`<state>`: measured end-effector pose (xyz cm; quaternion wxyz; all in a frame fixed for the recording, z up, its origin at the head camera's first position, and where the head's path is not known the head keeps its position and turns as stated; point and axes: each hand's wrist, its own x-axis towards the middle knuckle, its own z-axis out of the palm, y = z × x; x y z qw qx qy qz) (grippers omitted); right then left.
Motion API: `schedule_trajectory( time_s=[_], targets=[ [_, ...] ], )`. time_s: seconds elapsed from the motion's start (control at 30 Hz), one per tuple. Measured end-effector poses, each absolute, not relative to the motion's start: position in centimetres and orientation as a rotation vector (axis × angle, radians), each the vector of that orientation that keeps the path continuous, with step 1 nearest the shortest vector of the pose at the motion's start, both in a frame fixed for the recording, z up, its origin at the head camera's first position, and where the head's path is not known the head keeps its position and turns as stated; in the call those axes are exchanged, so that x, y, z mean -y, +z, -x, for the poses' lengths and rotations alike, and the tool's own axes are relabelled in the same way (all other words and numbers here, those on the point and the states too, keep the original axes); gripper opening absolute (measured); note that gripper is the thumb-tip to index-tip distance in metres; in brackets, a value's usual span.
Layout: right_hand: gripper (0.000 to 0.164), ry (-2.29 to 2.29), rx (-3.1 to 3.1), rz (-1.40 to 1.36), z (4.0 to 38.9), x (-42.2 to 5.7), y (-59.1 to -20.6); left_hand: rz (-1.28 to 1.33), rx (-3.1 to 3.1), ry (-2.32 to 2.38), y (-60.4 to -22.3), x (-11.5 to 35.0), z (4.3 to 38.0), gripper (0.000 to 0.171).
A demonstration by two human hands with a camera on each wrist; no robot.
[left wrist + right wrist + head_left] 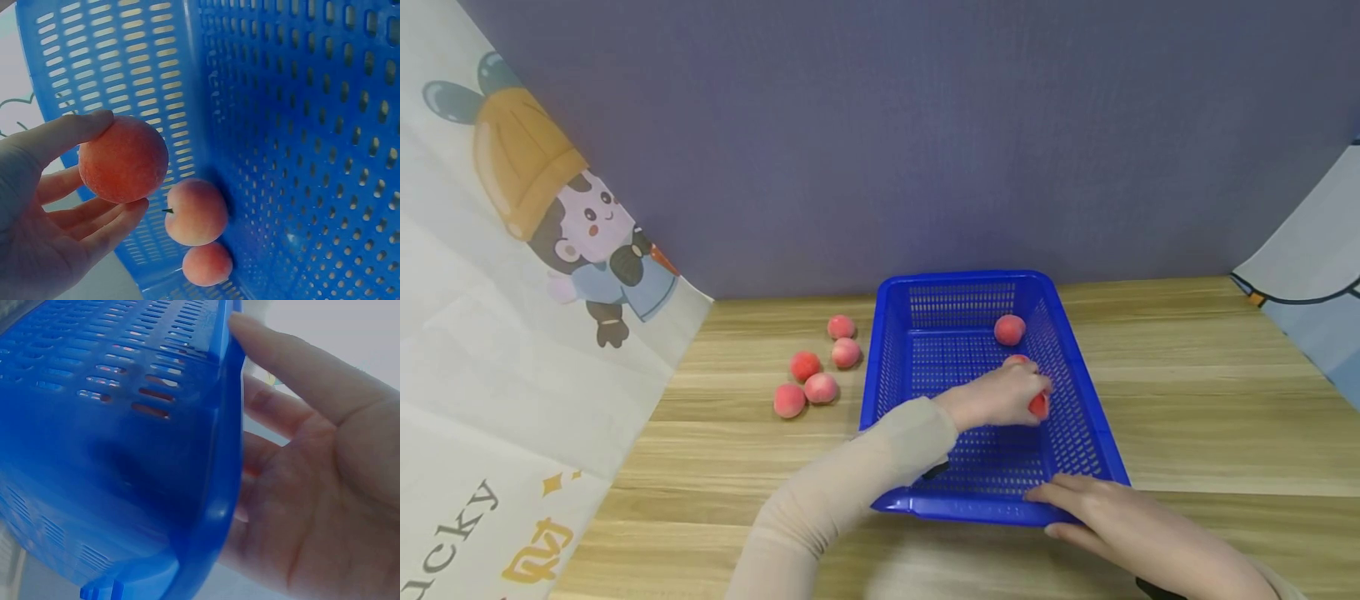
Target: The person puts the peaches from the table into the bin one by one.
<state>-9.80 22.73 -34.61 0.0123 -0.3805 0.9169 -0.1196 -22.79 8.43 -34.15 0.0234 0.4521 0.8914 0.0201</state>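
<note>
My left hand (pixel 1003 396) reaches into a blue plastic basket (pixel 1078 375) and holds a peach (pixel 124 159) between thumb and fingertips, close to the basket's right wall. Two more peaches lie on the basket floor along that wall: a pale one with a stem (pixel 197 211) and a redder one (pixel 207 264). In the head view, one of them is partly hidden behind the left hand. At the near right corner, my right hand (pixel 1108 508) grips the basket rim (pixel 230 450), the thumb on one side and the fingers on the other.
Several peaches (pixel 821 388) lie loosely grouped on the wooden table (pixel 715 467), left of the basket. A dark grey-blue panel (pixel 925 142) stands behind the table. At the left hangs a white printed sheet (pixel 460 333) with a cartoon figure.
</note>
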Motion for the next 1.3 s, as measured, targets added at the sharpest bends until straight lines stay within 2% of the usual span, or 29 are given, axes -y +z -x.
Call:
schedule_trajectory(
  time_s=[0.27,0.73,1.3],
  targets=[
    [0.028,-0.406,-2.826,1.138,9.7,-22.8,-34.6,-1.312,-2.717,0.106,-35.0,-8.7,22.9,0.026],
    [0.031,-0.420,-2.777,1.098,9.8,-22.9,-34.6,-1.263,-2.718,0.052,-35.6,-9.0,22.5,0.032],
    [0.032,-0.400,-2.774,1.109,9.8,-22.9,-34.6,-1.323,-2.744,-0.026,-36.7,-9.7,22.5,0.033]
  ],
)
